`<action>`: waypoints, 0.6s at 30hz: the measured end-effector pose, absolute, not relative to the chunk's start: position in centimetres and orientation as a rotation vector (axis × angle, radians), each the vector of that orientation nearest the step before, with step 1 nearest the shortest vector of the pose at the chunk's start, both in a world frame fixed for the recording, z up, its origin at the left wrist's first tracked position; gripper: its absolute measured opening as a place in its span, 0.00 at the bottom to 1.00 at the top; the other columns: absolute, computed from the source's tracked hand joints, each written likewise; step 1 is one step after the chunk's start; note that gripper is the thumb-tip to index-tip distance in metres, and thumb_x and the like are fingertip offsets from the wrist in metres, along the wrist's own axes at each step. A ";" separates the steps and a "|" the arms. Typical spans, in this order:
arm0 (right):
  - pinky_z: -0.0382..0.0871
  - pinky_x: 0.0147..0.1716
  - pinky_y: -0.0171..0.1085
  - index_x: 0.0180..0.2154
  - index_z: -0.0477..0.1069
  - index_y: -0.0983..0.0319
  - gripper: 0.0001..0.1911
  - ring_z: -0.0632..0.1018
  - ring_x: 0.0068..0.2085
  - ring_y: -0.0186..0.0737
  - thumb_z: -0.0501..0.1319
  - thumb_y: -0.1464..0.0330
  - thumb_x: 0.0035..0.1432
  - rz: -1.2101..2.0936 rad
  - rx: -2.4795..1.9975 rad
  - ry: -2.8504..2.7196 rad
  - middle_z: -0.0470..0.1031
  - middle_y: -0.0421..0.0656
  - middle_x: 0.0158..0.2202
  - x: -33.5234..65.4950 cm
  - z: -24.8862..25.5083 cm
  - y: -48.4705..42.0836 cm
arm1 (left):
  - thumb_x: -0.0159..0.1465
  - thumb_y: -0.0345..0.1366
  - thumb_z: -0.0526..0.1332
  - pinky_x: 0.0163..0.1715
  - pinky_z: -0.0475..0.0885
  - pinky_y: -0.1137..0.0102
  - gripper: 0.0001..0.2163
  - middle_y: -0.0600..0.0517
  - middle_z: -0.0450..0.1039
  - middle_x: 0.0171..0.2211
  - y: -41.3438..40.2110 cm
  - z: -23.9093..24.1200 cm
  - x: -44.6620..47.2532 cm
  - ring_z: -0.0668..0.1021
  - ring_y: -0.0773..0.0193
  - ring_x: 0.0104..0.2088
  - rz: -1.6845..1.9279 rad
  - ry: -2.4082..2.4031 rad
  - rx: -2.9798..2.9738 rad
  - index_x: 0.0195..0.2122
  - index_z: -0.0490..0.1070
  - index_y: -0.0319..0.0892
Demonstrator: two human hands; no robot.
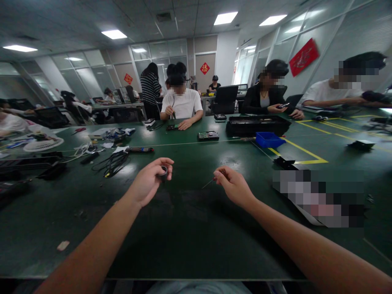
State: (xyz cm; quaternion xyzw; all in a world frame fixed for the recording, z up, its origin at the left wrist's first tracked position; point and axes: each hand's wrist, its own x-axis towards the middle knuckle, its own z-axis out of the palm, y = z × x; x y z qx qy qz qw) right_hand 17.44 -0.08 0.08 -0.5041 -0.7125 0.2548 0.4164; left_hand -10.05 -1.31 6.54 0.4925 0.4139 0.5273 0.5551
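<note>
Screwdriver (208,182) in right hand (234,184), ring (165,174) in left hand (150,179)

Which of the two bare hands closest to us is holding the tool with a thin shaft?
The right hand: the tool's thin shaft points out from it. The left hand instead holds a small dark ring.

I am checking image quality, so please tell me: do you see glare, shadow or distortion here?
Head view: pale glare spots on the green table; head view: soft dark shadow below the right hand; head view: at right, the glass wall leans, likely wide-lens distortion.
</note>
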 end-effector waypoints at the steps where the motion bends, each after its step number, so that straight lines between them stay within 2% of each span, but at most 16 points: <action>1: 0.68 0.34 0.39 0.38 0.72 0.59 0.14 0.77 0.32 0.40 0.54 0.58 0.67 0.638 -1.268 -1.787 0.76 0.41 0.29 17.5 0.0 -0.1 | 0.52 0.27 0.56 0.31 0.67 0.70 0.14 0.49 0.68 0.31 -1.4 6.3 -8.9 0.71 0.64 0.29 1.188 0.948 1.196 0.39 0.73 0.36; 5: 0.68 0.34 0.39 0.39 0.72 0.59 0.14 0.78 0.34 0.41 0.54 0.58 0.67 0.631 -1.270 -1.779 0.77 0.42 0.31 17.4 0.1 -0.1 | 0.56 0.30 0.56 0.38 0.68 0.68 0.13 0.48 0.70 0.35 -2.0 4.8 -5.1 0.72 0.63 0.34 1.009 0.936 1.346 0.42 0.73 0.37; 10: 0.67 0.32 0.38 0.36 0.72 0.59 0.14 0.78 0.31 0.41 0.54 0.58 0.66 0.609 -1.306 -1.730 0.76 0.40 0.27 17.2 0.6 -0.2 | 0.55 0.23 0.57 0.47 0.69 0.65 0.22 0.46 0.71 0.47 -2.5 1.5 -2.3 0.74 0.58 0.46 0.884 1.275 1.705 0.51 0.67 0.41; 14: 0.67 0.31 0.38 0.35 0.72 0.59 0.16 0.77 0.30 0.40 0.53 0.56 0.67 0.605 -1.324 -1.681 0.75 0.40 0.26 17.4 0.6 -0.3 | 0.62 0.25 0.57 0.50 0.69 0.62 0.13 0.46 0.72 0.47 -1.7 -0.5 -2.6 0.74 0.56 0.48 0.830 1.320 1.979 0.47 0.69 0.42; 18: 0.66 0.29 0.38 0.32 0.71 0.59 0.17 0.75 0.28 0.39 0.53 0.55 0.66 0.600 -1.291 -1.685 0.72 0.39 0.24 17.5 0.5 -0.4 | 0.62 0.24 0.59 0.54 0.67 0.59 0.13 0.47 0.73 0.49 -0.1 -1.4 -4.1 0.73 0.55 0.51 0.739 1.234 2.213 0.46 0.74 0.43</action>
